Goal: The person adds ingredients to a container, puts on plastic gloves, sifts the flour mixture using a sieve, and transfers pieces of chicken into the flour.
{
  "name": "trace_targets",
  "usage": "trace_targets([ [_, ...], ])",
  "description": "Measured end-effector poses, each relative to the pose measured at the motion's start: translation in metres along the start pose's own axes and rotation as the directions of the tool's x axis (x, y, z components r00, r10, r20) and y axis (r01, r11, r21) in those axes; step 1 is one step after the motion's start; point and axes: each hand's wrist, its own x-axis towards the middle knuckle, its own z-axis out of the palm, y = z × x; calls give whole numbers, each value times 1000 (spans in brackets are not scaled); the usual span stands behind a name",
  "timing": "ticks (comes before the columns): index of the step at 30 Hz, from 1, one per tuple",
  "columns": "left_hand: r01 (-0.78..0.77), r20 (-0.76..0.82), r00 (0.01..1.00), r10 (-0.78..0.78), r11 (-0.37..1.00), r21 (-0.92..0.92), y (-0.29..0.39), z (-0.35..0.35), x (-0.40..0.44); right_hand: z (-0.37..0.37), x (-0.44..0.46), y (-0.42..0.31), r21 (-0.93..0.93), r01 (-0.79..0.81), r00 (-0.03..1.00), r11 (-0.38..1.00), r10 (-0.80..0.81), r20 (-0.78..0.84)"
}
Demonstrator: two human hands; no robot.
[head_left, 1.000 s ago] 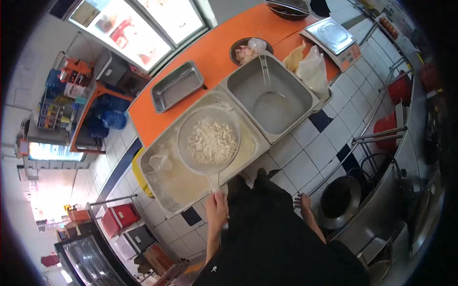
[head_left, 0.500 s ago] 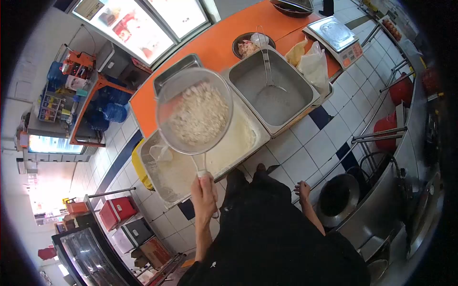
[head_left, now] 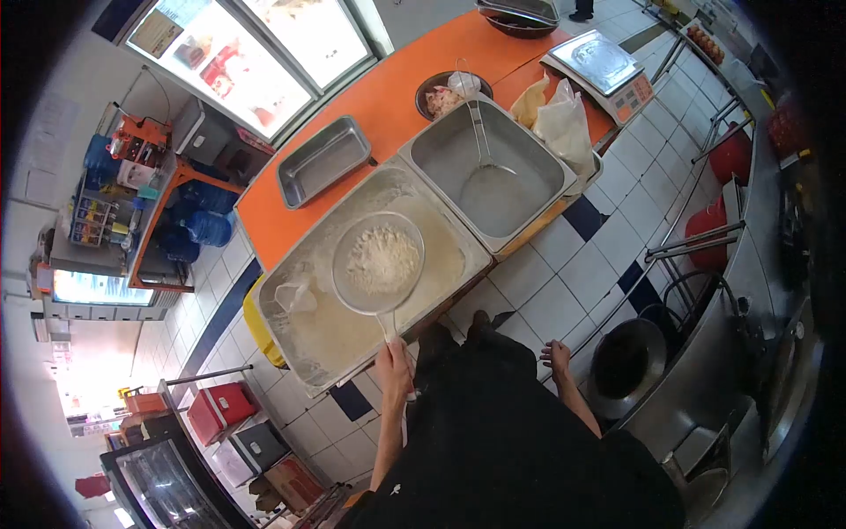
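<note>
My left hand (head_left: 395, 368) is closed round the handle of a round mesh strainer (head_left: 351, 295). Pale, flour-covered pieces (head_left: 384, 259) lie in the strainer, which is over a large metal tray of flour (head_left: 441, 310). A translucent scoop (head_left: 297, 297) rests at the tray's left end. My right hand (head_left: 557, 356) hangs beside my body, away from the tray, its fingers loosely curled with nothing visible in them. Beside the flour tray is a deep metal pan (head_left: 441, 159) of cloudy liquid with a ladle-like strainer (head_left: 483, 145) in it.
On the orange table (head_left: 260, 219) are an empty metal tray (head_left: 324, 161), a dark bowl of pieces (head_left: 421, 99), a white plastic bag (head_left: 564, 132) and a scale (head_left: 599, 60). A wok (head_left: 627, 368) is at the right. A lit fridge (head_left: 225, 62) stands behind.
The strainer rose toward the camera half a second ago and is now lower over the flour tray again, with my left hand still on its handle. My right hand has hardly moved.
</note>
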Motion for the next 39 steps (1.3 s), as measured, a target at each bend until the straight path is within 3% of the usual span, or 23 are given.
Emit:
trace_targets([
  [11,56,7,998,-56,998,24,23,-3,-30,3,4,0,11,-25,999,1000,26,-37],
  [12,46,3,999,-47,999,23,23,0,-10,7,12,-5,15,-18,999,1000,18,-31],
  [14,-117,45,993,110,972,203,25,1,34,8,14,12,-79,3,1000,997,-4,-9],
  [15,74,21,997,-78,983,167,43,-1,31,9,4,3,-113,20,1000,993,-18,16],
  [17,-39,-17,999,43,980,195,18,-9,-5,7,4,-19,-24,14,1000,1000,-14,-9],
  [20,44,-26,999,-40,984,174,64,4,-5,14,3,-25,68,25,999,997,-23,-27],
  [22,-8,-17,1000,11,986,166,83,6,13,12,-22,6,62,26,1000,998,-26,-14],
  [23,57,49,997,-63,993,108,44,-20,4,13,-17,2,18,19,1000,1000,-19,-10],
  [24,28,55,998,-33,995,94,37,-15,9,12,2,-7,-28,29,1000,999,-29,-2],
  [25,-67,25,998,64,986,150,28,-16,13,13,9,-3,61,-37,999,997,38,-15],
  [28,68,-27,998,-64,971,231,56,-22,-25,11,-9,-6,16,81,995,997,-82,58],
  [29,47,-38,998,-42,988,145,50,-23,-29,0,14,13,-300,160,987,941,-142,81],
  [30,2,-48,999,0,999,54,49,-17,-17,13,13,-2,13,-17,1000,1000,17,13],
  [32,-18,-48,999,19,999,32,39,-14,-10,12,18,2,150,-30,999,988,33,-19],
  [33,0,-30,1000,4,991,134,42,-25,-17,3,-8,33,123,-85,996,989,87,-12],
  [34,-30,28,999,24,975,222,48,-25,-8,-2,-13,40,78,-22,1000,997,21,18],
  [35,8,-45,999,-1,988,152,43,-15,-20,3,25,4,50,116,991,992,-119,56],
  [36,-47,-18,999,49,995,92,36,-8,-19,10,48,-18,65,150,986,987,-154,57],
  [37,-146,13,989,146,974,175,11,-8,12,8,54,-17,109,89,994,990,-95,52],
  [39,-177,31,984,175,947,267,-5,-20,18,-8,24,10,109,-24,998,994,19,53],
])
